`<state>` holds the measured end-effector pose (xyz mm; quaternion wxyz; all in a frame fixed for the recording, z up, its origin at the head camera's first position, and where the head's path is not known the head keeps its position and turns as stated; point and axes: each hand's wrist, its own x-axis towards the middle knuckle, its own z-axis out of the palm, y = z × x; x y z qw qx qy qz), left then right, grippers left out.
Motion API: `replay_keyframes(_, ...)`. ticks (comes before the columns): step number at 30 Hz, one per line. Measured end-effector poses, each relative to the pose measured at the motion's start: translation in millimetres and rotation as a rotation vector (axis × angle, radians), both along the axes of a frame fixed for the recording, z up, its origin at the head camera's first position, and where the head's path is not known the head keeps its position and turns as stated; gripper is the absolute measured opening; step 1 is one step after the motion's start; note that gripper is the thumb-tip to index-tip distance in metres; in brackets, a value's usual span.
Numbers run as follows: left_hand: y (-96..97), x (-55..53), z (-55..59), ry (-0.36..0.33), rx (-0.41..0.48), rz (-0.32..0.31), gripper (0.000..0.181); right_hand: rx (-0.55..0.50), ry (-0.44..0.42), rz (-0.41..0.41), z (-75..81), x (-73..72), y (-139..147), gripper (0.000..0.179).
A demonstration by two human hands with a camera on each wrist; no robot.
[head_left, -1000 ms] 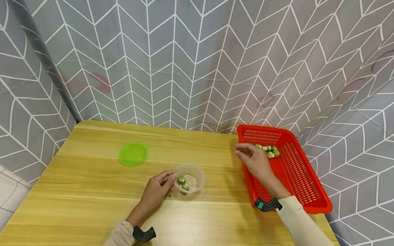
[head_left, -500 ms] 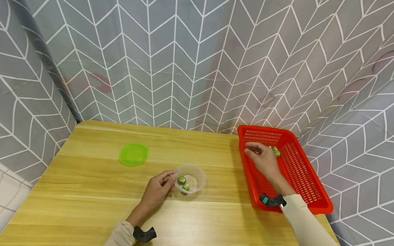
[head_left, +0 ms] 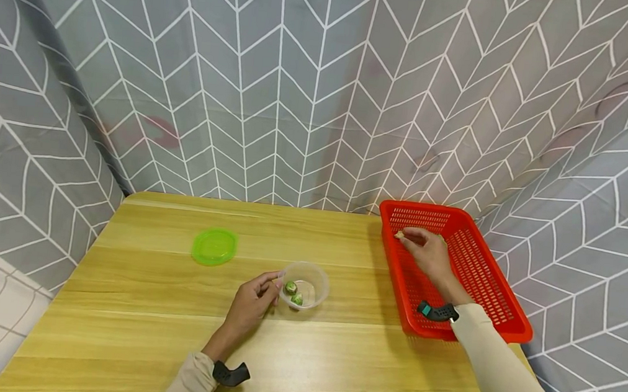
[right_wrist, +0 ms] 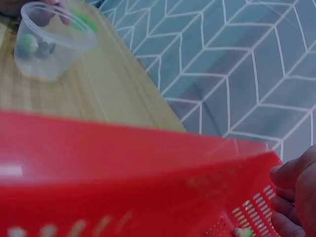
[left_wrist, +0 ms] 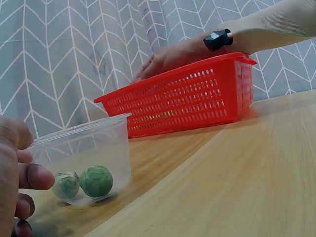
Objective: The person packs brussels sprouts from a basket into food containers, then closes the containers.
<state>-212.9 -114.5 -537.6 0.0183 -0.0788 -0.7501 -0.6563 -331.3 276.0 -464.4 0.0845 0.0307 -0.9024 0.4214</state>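
A clear round plastic tub (head_left: 315,286) stands on the table with two Brussels sprouts (left_wrist: 96,181) at its bottom. My left hand (head_left: 251,301) holds the tub at its left side, thumb and fingers at the rim. My right hand (head_left: 426,254) is over the far left part of a red perforated basket (head_left: 476,266), fingers loosely bent and nothing seen between them. Just off the fingertips in the head view shows a pale Brussels sprout (head_left: 399,234). In the right wrist view a sprout (right_wrist: 243,232) lies inside the basket below the fingers. The hand hides most other sprouts.
A green lid (head_left: 215,246) lies flat on the wooden table (head_left: 130,304), left of and behind the tub. The basket stands at the table's right edge. A grey patterned curtain (head_left: 278,93) hangs behind and at the sides.
My right hand has moved rightward from the basket's left rim to over its inside, now covering most of the sprouts there. My left hand and the tub have stayed in place.
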Motion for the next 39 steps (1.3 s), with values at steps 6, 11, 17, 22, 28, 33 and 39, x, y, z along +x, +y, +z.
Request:
replay_keyframes(6, -0.5, -0.8, -0.9, 0.005, -0.001, 0.002, 0.03, 0.003, -0.031, -0.013, -4.5, -9.0, 7, 0.033)
replay_keyframes(11, -1.2, -1.8, -2.0, 0.008, 0.001, -0.002, 0.029, 0.061, -0.042, -0.034, -6.3, -15.3, 11, 0.035)
replay_keyframes(17, -1.2, -2.6, -2.2, -0.005, 0.001, 0.004, 0.03, 0.202, -0.021, -0.065, -11.5, -21.9, 16, 0.036)
replay_keyframes(22, -0.8, -2.1, -2.7, 0.0, -0.002, 0.005, 0.03, 0.231, -0.052, -0.078, -15.2, -25.0, 21, 0.035)
replay_keyframes(28, -0.3, -1.2, -1.3, -0.003, -0.001, 0.006, 0.03, 0.251, -0.056, -0.084, -21.3, -31.0, 25, 0.034)
replay_keyframes(33, -0.4, -1.2, 0.6, -0.008, -0.01, 0.001, 0.03, 0.26, -0.096, -0.092, -25.0, -34.5, 28, 0.035)
replay_keyframes(39, -1.1, -1.3, 1.3, 0.0, -0.014, -0.002, 0.03, 0.267, -0.142, -0.087, -26.6, -37.4, 29, 0.037)
